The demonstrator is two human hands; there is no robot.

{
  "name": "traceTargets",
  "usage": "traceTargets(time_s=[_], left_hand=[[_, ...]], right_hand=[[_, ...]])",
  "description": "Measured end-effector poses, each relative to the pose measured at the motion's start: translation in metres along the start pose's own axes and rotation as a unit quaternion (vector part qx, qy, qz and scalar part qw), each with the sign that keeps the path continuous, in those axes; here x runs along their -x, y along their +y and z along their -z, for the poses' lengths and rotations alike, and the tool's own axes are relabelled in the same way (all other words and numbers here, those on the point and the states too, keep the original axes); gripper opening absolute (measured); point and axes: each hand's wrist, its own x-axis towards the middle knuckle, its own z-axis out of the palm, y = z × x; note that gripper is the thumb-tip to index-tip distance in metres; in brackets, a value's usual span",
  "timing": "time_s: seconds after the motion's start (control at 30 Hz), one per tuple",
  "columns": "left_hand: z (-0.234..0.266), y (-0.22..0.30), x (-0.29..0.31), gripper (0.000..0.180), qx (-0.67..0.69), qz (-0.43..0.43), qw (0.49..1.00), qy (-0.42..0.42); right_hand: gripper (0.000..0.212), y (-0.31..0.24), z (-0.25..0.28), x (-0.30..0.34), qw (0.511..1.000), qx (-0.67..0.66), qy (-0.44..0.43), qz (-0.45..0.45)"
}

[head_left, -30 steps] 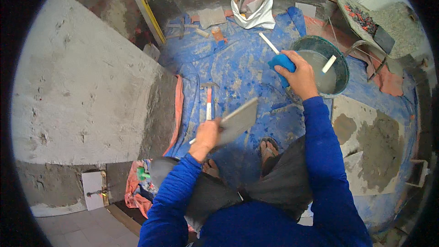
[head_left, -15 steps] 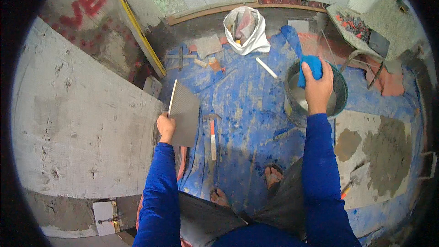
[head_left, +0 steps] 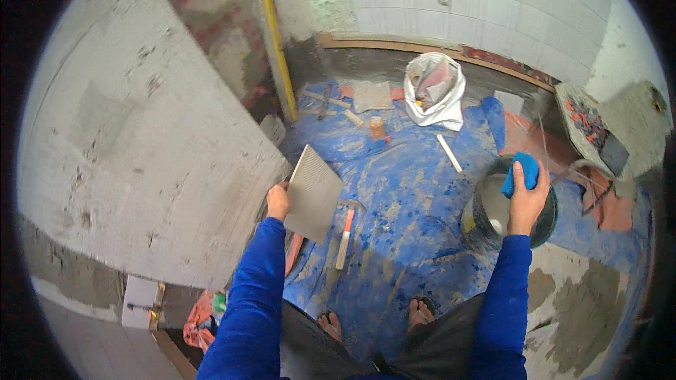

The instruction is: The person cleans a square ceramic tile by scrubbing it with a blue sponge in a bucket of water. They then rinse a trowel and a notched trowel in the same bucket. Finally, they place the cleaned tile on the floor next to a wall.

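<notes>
My left hand (head_left: 278,202) grips a grey tile (head_left: 315,195) by its near left edge, and the tile stands tilted with its ribbed face showing. A blue sponge (head_left: 520,173) is squeezed in my right hand (head_left: 529,200), over a dark bucket (head_left: 470,224). Greyish water (head_left: 494,200) shows inside the bucket. To the right of the tile, a hammer (head_left: 345,238) with a red and pale handle lies on the blue sheet (head_left: 401,218).
Beyond stands an open white sack (head_left: 452,107); a white strip (head_left: 449,153) lies nearer. A yellow level (head_left: 279,53) leans at the back left. Large grey slab (head_left: 134,141) fills the left. At right are a mortar-smeared board (head_left: 563,267) and a tray of small pieces (head_left: 584,123).
The view has swung, so the surroundings sit further right and lower. The tile has turned to show more of its ribbed face. The sponge remains in my right hand over the bucket.
</notes>
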Motion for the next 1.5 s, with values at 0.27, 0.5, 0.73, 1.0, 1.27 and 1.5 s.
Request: traceTargets(time_s=[0.27, 0.5, 0.73, 1.0, 1.27, 1.5], left_hand=[[0.126, 0.081, 0.241, 0.050, 0.323, -0.370, 0.823, -0.284], [0.094, 0.048, 0.317, 0.033, 0.086, -0.196, 0.957, -0.197], [0.048, 0.009, 0.302, 0.023, 0.140, -0.217, 0.954, -0.151], [0.041, -0.018, 0.289, 0.043, 0.175, -0.200, 0.936, -0.232], [0.050, -0.028, 0.290, 0.045, 0.108, -0.160, 0.938, -0.287], [0.039, -0.016, 0.286, 0.046, 0.080, -0.144, 0.931, -0.326]], right_hand=[[0.090, 0.146, -0.040, -0.031, 0.967, 0.197, 0.090, -0.136], [0.087, 0.213, -0.097, -0.039, 0.887, 0.392, -0.245, -0.018], [0.043, 0.002, -0.045, 0.110, 0.868, -0.011, -0.431, 0.247], [0.046, -0.042, -0.066, 0.239, 0.675, 0.125, -0.702, 0.190], [0.039, -0.046, -0.066, 0.229, 0.695, 0.131, -0.684, 0.178], [0.033, -0.028, -0.064, 0.204, 0.716, 0.151, -0.645, 0.221]])
